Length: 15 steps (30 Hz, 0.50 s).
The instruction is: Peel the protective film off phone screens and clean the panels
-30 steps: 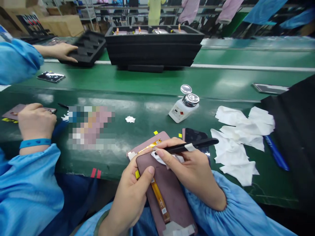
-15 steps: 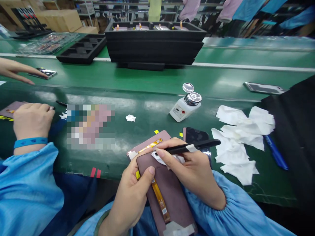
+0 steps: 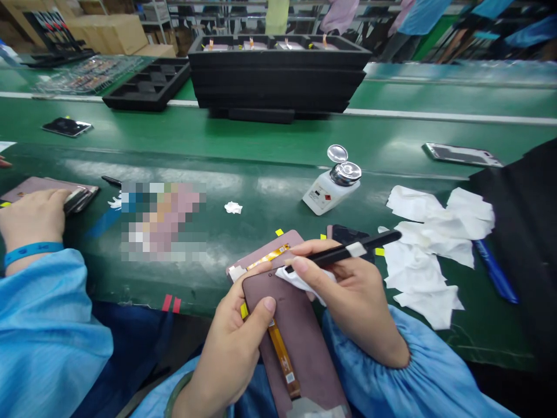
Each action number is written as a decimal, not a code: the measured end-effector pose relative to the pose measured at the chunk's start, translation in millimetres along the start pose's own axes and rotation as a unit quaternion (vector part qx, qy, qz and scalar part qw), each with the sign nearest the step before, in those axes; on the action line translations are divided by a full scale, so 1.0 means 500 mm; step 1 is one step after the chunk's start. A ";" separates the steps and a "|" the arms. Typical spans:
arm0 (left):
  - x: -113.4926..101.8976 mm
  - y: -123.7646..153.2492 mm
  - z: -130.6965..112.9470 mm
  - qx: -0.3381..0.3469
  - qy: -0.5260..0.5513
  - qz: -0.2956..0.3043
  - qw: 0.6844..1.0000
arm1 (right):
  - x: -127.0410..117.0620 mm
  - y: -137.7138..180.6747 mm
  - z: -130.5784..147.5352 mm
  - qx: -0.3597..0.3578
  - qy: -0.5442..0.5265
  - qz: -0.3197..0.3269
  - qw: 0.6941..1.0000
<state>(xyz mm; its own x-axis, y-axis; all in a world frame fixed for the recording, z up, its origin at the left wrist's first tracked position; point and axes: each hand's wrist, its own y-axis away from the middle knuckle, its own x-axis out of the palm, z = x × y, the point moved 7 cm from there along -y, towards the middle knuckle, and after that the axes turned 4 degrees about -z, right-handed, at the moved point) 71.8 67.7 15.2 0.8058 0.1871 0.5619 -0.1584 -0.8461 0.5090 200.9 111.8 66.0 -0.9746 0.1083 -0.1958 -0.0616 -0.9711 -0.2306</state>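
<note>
My left hand [image 3: 243, 331] grips the upper left edge of a phone screen panel [image 3: 300, 325], thumb pressed on its mauve back. An orange flex cable [image 3: 282, 357] runs along that back, and a small hole shows near the top edge. In my right hand [image 3: 352, 290] are black tweezers [image 3: 343, 251] with a white band, together with a folded white wipe [image 3: 304, 283]. The wipe lies at the panel's top edge. Behind the held panel, a second mauve panel [image 3: 265, 249] with a flex cable rests on the mat. A dark phone-like piece [image 3: 348, 237] lies partly hidden behind my right hand.
A white pump bottle [image 3: 331, 191] with its lid up stands ahead. White wipes [image 3: 422, 249] and a blue pen [image 3: 496, 273] lie right. Stacked black trays [image 3: 278, 78] stand at the back. At left, a co-worker's hand [image 3: 32, 215] rests on panels.
My right hand has shifted slightly right with the tweezers and wipe, exposing the panel's hole. The co-worker's far hand has withdrawn left from the phone, and their near hand has moved left.
</note>
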 end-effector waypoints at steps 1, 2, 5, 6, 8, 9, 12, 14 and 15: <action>-0.001 0.001 0.002 -0.005 0.003 0.001 1.000 | -0.009 0.002 -0.005 0.011 -0.002 -0.021 1.000; -0.001 0.001 0.003 -0.010 0.005 0.001 1.000 | -0.017 0.004 -0.009 0.020 -0.002 -0.040 0.999; 0.002 0.002 0.003 -0.012 0.003 0.004 1.000 | -0.031 0.009 -0.011 0.021 0.012 -0.069 0.997; 0.004 0.002 0.002 -0.008 0.001 0.007 1.000 | -0.032 0.010 -0.008 0.016 0.019 -0.069 0.997; 0.008 0.002 0.000 -0.001 0.000 0.015 1.000 | -0.032 0.011 -0.003 0.003 0.031 -0.069 0.997; 0.009 0.001 0.000 0.000 0.001 0.017 1.000 | -0.030 0.011 0.000 -0.002 0.034 -0.067 0.997; 0.008 0.000 0.003 -0.007 0.007 0.010 1.000 | -0.023 0.008 0.010 -0.027 0.040 -0.054 0.997; 0.005 -0.002 0.006 -0.014 0.011 0.003 1.000 | -0.019 0.006 0.015 -0.043 0.040 -0.042 0.997; 0.004 -0.002 0.007 -0.016 0.012 0.002 1.000 | -0.019 0.005 0.015 -0.046 0.041 -0.042 0.997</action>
<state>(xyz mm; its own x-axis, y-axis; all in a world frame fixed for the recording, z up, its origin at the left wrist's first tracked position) 75.7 67.3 13.6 0.7918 0.1959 0.5786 -0.1798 -0.8305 0.5272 208.4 106.5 74.5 -0.9455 0.2093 -0.2494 -0.1184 -0.9346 -0.3355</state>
